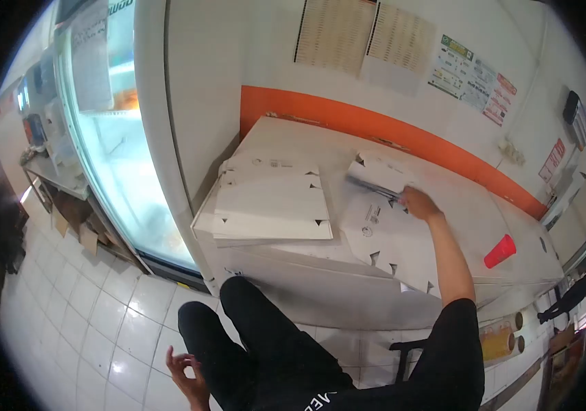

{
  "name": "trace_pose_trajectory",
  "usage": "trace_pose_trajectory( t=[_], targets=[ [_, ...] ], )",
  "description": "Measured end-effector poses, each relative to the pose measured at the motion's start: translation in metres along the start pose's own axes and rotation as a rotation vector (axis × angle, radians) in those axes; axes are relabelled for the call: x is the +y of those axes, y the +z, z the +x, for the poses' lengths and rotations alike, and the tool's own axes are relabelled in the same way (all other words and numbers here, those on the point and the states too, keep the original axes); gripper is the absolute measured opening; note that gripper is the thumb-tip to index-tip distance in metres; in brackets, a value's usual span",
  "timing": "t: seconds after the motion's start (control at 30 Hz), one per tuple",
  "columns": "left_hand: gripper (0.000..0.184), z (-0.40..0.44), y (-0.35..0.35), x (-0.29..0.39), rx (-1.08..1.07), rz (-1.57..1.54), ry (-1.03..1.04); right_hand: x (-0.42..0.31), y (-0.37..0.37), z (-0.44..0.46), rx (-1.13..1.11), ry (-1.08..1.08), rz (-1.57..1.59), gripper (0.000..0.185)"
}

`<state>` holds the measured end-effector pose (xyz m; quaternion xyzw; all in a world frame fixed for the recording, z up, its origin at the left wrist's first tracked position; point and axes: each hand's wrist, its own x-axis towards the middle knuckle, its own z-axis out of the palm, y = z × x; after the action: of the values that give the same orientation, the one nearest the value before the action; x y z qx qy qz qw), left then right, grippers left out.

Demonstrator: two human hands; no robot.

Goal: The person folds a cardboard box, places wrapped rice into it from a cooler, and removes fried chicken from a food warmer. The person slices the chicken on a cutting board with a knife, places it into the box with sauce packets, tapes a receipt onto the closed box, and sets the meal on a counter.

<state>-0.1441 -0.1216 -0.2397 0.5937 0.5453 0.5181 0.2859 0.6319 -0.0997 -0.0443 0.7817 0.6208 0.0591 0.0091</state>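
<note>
My right hand [420,203] is closed at the edge of a partly folded white cardboard sheet [382,222] on the white worktop [464,240]. A thin dark strip runs left from its fingers along the fold; whether it is a tool or the sheet's edge cannot be made out. My left hand [187,373] hangs in the air at the lower left beside my knee, fingers loosely curled and apart, holding nothing. To the left on the worktop lies a stack of flat white cardboard pieces [272,202] with dark notches.
A red cup [499,251] is near the worktop's right end. At the left is a lit glass-door fridge [128,151]. Printed sheets [337,34] hang on the wall above an orange band [348,130]. Far right, a person in dark clothes [577,288] is visible.
</note>
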Motion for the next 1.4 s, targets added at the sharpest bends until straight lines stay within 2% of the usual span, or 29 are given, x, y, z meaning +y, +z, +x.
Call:
trace_pose_trajectory(
  t=[0.07, 0.1, 0.2, 0.23, 0.27, 0.33, 0.37, 0.43, 0.47, 0.53, 0.6, 0.63, 0.67, 0.77, 0.9, 0.97, 1.0, 1.07, 1.13, 1.23, 1.27, 1.33, 1.37, 1.4],
  targets=[
    [0.065, -0.002, -0.002, 0.002, -0.098, 0.055, 0.071, -0.012, 0.001, -0.018, 0.108, 0.057, 0.045, 0.035],
    [0.069, -0.005, -0.002, -0.001, -0.119, 0.034, -0.019, -0.019, -0.002, -0.032, 0.152, 0.087, 0.067, 0.038],
    [0.053, -0.01, 0.002, -0.011, -0.163, 0.152, 0.059, -0.029, 0.009, -0.094, 0.584, 0.228, -0.049, 0.052],
    [0.059, -0.013, 0.001, -0.027, -0.229, 0.211, 0.109, -0.036, 0.004, -0.125, 0.48, 0.464, -0.049, 0.056],
    [0.059, -0.01, 0.004, -0.028, -0.268, 0.223, 0.158, -0.047, -0.003, -0.157, 0.368, 0.692, -0.051, 0.061],
    [0.058, -0.016, 0.003, -0.022, -0.353, 0.247, 0.239, -0.082, -0.013, -0.21, 0.297, 1.188, -0.043, 0.066],
    [0.056, -0.016, 0.007, -0.003, -0.37, 0.185, 0.129, -0.074, 0.012, -0.239, 0.201, 1.245, -0.018, 0.067],
    [0.054, -0.006, 0.019, 0.041, -0.422, 0.065, -0.078, -0.077, 0.021, -0.269, 0.168, 1.276, 0.34, 0.069],
    [0.06, -0.004, 0.025, 0.034, -0.453, 0.047, -0.063, -0.087, 0.029, -0.279, 0.238, 1.233, 0.669, 0.069],
    [0.075, 0.002, 0.044, 0.017, -0.507, 0.008, -0.027, -0.116, 0.027, -0.282, 0.436, 1.139, 1.136, 0.061],
    [0.074, 0.013, 0.054, 0.026, -0.607, 0.104, 0.123, -0.131, 0.027, -0.274, 0.671, 1.032, 1.421, 0.045],
    [0.074, 0.021, 0.058, 0.037, -0.642, 0.156, 0.201, -0.128, 0.028, -0.274, 0.677, 1.024, 1.5, 0.04],
    [0.079, 0.023, 0.06, 0.051, -0.673, 0.132, 0.163, -0.125, 0.03, -0.274, 0.683, 1.009, 1.582, 0.036],
    [0.078, 0.027, 0.065, 0.074, -0.678, 0.168, 0.23, -0.129, 0.024, -0.28, 0.77, 0.971, 1.898, 0.026],
    [0.078, 0.019, 0.059, 0.079, -0.719, 0.142, 0.179, -0.114, 0.0, -0.314, 0.903, 1.004, 2.263, 0.024],
    [0.079, 0.013, 0.058, 0.075, -0.78, 0.144, 0.174, -0.106, -0.014, -0.35, 0.998, 0.752, 2.411, 0.033],
    [0.08, 0.012, 0.059, 0.073, -0.829, 0.16, 0.198, -0.101, -0.012, -0.378, 1.109, 0.711, 2.026, 0.038],
    [0.083, 0.003, 0.061, 0.078, -0.978, 0.111, 0.091, -0.128, -0.019, -0.41, 1.241, 0.657, 1.137, 0.042],
    [0.085, 0.002, 0.073, 0.101, -1.171, -0.028, -0.167, -0.152, -0.04, -0.44, 1.193, 0.556, 0.208, 0.041],
    [0.083, 0.004, 0.099, 0.112, -1.388, -0.455, -0.132, -0.207, -0.086, -0.451, 1.127, 0.412, -0.29, 0.04],
    [0.082, 0.005, 0.106, 0.119, -1.41, -0.602, -0.132, -0.189, -0.077, -0.453, 1.147, 0.319, -0.326, 0.041],
    [0.087, 0.014, 0.109, 0.13, -1.36, -0.69, -0.088, -0.153, -0.059, -0.46, 1.175, 0.134, -0.406, 0.046],
    [0.083, 0.017, 0.109, 0.13, -1.282, -0.794, -0.119, -0.183, -0.055, -0.426, 1.166, 0.113, -0.486, 0.05],
    [0.08, 0.016, 0.106, 0.132, -1.208, -0.898, -0.131, -0.209, -0.051, -0.401, 0.934, 0.103, -1.021, 0.052]
  ],
)
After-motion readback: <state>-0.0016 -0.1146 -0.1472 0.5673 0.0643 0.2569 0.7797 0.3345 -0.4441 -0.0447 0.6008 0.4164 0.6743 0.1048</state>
